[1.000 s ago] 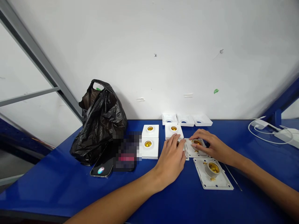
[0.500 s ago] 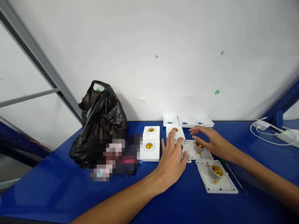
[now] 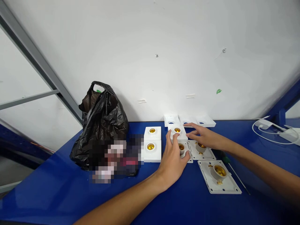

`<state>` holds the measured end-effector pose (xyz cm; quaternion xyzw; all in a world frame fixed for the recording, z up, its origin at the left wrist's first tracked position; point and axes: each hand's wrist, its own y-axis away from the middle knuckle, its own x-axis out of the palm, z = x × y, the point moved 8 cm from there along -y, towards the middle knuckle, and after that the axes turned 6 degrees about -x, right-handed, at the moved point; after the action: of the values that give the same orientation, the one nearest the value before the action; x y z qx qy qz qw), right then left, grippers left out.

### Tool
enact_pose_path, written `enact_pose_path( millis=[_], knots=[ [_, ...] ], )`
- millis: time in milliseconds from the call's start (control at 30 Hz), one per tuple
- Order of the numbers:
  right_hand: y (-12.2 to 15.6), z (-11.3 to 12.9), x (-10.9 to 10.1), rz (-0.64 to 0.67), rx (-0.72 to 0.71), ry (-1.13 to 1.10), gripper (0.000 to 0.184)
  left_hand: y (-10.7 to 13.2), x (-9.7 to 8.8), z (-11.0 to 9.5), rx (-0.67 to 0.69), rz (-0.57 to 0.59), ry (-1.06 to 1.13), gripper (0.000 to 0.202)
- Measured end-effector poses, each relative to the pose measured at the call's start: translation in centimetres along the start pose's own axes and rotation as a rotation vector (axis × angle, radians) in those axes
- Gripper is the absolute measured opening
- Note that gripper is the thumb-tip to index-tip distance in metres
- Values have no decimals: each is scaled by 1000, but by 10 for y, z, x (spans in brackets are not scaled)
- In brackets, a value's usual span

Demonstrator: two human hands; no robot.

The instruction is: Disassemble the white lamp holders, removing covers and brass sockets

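A plain white wall (image 3: 117, 47) is rising behind a glossy blue worktop (image 3: 58, 184), on which a crumpled black plastic bag (image 3: 103, 125) is standing. To the right of the bag, a person's left hand (image 3: 172, 164) is arching, fingers spread, over a square white plastic base (image 3: 182, 150) with a round gold-lined socket. Farther right of the bag, the right hand (image 3: 206, 136) is reaching in, thumb and forefinger parted, at the right side of a square white plastic capped holder (image 3: 177, 129); whether either hand is pressing on these pieces, one cannot tell. Well right of the bag, a square white plastic uncapped plate (image 3: 217, 176) is lying flat, while a matching plate (image 3: 201, 153) is lying closer to the bag. Two square white capped units (image 3: 154, 153) are sitting just right of the bag. Beyond them, three hollow white plastic covers (image 3: 192, 119) are forming a row. Well right of the bag, a slim green-handled metal tool (image 3: 239, 179) is lying.
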<state>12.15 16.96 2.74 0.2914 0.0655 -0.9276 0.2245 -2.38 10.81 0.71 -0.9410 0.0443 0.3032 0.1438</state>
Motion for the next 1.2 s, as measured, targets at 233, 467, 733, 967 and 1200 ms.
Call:
enact_pose_path(
  millis=[233,467,733,967,1200],
  knots=[
    [-1,8,-2,-64,-138,95,53,5,-3,-15,136,-14,-63,60],
    [11,16,-6,-163,-215,155,67,14,-5,-37,264,-3,-63,60],
    [49,21,-29,-310,-329,133,53,34,-1,-66,520,-1,-181,70],
    [80,4,-16,-183,-153,-265,59,26,-13,-60,443,-119,-180,93],
    [86,2,-6,-144,-120,-289,67,22,-11,-55,404,-42,-26,103]
  ],
)
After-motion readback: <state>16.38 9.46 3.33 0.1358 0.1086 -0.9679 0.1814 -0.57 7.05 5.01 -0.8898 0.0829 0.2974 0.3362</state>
